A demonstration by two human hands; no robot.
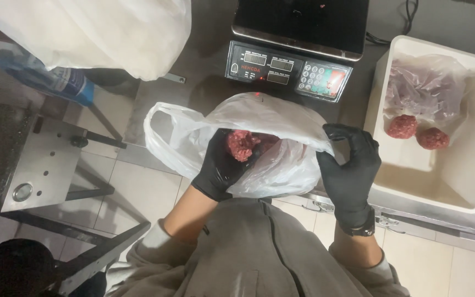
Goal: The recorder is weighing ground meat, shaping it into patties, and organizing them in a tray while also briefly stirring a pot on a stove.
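Note:
My left hand [222, 165], in a black glove, is inside a white plastic bag [281, 124] and holds a lump of red minced meat [241, 144]. My right hand [350, 165], also black-gloved, grips the bag's right rim and holds it open. The bag hangs in front of my chest, just before the counter's edge. One bag handle [158, 129] loops out to the left.
A digital scale [290, 66] with a dark platter stands on the counter beyond the bag. To the right a white tub [441, 192] holds two meat balls [416, 132] and a crumpled clear bag [424, 85]. A large white sack [100, 30] and metal stand [39, 159] lie left.

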